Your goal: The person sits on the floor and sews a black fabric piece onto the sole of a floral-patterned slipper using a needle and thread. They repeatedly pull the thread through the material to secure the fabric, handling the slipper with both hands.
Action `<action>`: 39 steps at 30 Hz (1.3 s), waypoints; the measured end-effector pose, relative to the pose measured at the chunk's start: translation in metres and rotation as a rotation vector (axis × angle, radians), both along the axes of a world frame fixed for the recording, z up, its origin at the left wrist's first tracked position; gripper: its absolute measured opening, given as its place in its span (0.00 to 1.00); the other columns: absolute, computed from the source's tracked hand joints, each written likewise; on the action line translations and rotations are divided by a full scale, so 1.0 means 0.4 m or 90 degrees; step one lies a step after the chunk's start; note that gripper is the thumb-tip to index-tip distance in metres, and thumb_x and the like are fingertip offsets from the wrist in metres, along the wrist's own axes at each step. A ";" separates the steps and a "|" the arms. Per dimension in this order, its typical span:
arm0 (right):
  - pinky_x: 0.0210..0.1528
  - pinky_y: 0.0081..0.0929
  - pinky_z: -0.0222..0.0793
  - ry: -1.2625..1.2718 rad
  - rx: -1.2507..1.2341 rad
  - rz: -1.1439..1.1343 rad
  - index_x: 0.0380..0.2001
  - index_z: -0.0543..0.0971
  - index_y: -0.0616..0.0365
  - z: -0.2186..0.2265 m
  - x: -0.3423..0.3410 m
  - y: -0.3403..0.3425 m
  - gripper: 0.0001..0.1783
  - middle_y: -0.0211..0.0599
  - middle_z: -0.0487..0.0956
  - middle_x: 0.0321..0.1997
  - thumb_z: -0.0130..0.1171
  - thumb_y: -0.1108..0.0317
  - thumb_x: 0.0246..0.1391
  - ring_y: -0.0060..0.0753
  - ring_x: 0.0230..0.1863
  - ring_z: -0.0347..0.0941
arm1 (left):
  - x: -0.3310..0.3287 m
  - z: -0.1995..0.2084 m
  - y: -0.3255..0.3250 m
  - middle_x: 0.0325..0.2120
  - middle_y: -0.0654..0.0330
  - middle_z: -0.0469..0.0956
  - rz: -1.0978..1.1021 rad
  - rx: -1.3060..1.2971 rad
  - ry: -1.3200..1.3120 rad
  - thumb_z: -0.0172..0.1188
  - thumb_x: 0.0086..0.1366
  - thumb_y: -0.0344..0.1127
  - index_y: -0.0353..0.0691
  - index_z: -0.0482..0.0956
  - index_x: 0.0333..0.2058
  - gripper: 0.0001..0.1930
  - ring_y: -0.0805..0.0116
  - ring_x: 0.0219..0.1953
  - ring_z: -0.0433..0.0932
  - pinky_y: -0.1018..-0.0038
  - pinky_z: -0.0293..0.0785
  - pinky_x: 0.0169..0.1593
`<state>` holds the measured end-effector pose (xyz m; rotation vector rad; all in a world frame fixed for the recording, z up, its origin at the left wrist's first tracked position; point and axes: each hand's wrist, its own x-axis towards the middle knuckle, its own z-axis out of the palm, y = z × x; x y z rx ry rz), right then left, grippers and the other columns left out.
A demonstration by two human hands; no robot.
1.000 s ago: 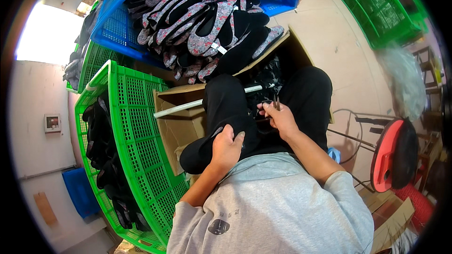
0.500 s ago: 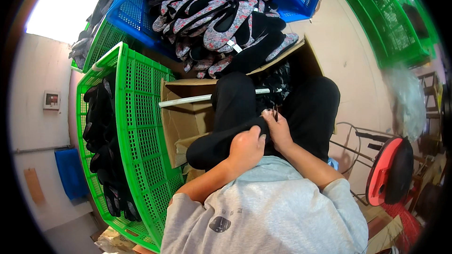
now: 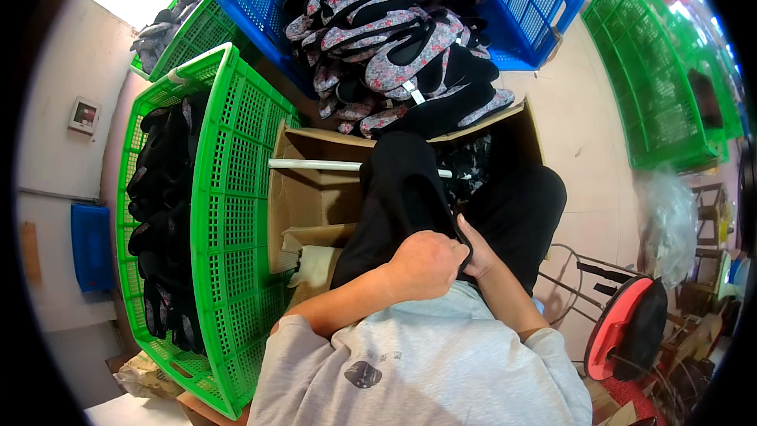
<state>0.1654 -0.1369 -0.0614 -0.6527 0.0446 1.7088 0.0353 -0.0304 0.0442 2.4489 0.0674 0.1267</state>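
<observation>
A black slipper [image 3: 404, 164] lies along my lap with its toe pointing away and its dark foot opening facing up. My left hand [image 3: 428, 264] is closed, its fingers pinching the slipper's rim at the heel end. My right hand [image 3: 478, 251] grips the same end from the right side, with its thumb up along the edge. Its other fingers are partly hidden behind the slipper. The black slipper blends into my black trousers, so its lower outline is hard to make out.
Ahead, a blue crate [image 3: 544, 12] holds a heap of floral and black slippers [image 3: 410, 51]. A cardboard box [image 3: 296, 205] with a white rod [image 3: 315, 164] across it stands at my knees. The green crate [image 3: 244, 189] on the left holds black slippers. A red-and-black stool [image 3: 627, 327] stands right.
The slipper has turned from lying sideways to toe-away, showing its opening. My left hand has moved right to the heel end; my right hand has come lower. The view has shifted slightly.
</observation>
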 end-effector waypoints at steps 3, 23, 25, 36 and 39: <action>0.62 0.31 0.70 -0.054 0.006 -0.073 0.65 0.65 0.49 0.006 -0.025 0.004 0.29 0.33 0.73 0.62 0.53 0.49 0.67 0.28 0.60 0.71 | 0.001 0.013 -0.002 0.24 0.52 0.76 -0.023 -0.040 0.072 0.62 0.53 0.36 0.38 0.74 0.26 0.09 0.52 0.30 0.78 0.57 0.73 0.33; 0.26 0.15 0.56 -0.370 -0.008 -0.275 0.67 0.61 0.56 0.020 -0.028 0.027 0.28 0.36 0.74 0.55 0.46 0.65 0.64 0.21 0.45 0.73 | 0.001 -0.008 0.079 0.44 0.68 0.80 0.121 -1.347 -0.371 0.56 0.71 0.38 0.49 0.74 0.45 0.07 0.70 0.46 0.76 0.71 0.69 0.55; 0.19 0.14 0.53 -0.323 0.088 -0.375 0.67 0.60 0.54 0.038 0.016 0.034 0.27 0.40 0.75 0.58 0.45 0.56 0.70 0.22 0.46 0.75 | -0.007 0.064 0.089 0.38 0.66 0.74 0.207 -1.217 -0.292 0.57 0.71 0.36 0.41 0.69 0.46 0.10 0.77 0.40 0.71 0.80 0.68 0.47; 0.61 0.44 0.69 -0.509 0.436 -0.383 0.62 0.67 0.59 0.333 0.097 0.186 0.35 0.54 0.73 0.61 0.52 0.43 0.64 0.51 0.61 0.71 | -0.050 0.127 0.103 0.29 0.65 0.75 0.219 -0.608 0.031 0.59 0.70 0.40 0.22 0.57 0.59 0.31 0.77 0.31 0.71 0.79 0.69 0.35; 0.63 0.49 0.67 -0.626 0.471 -0.257 0.49 0.75 0.64 0.360 0.132 0.182 0.27 0.61 0.74 0.58 0.56 0.48 0.62 0.56 0.62 0.70 | -0.052 0.121 0.097 0.33 0.61 0.78 0.238 -0.540 0.000 0.60 0.68 0.36 0.24 0.60 0.58 0.28 0.76 0.34 0.74 0.78 0.72 0.40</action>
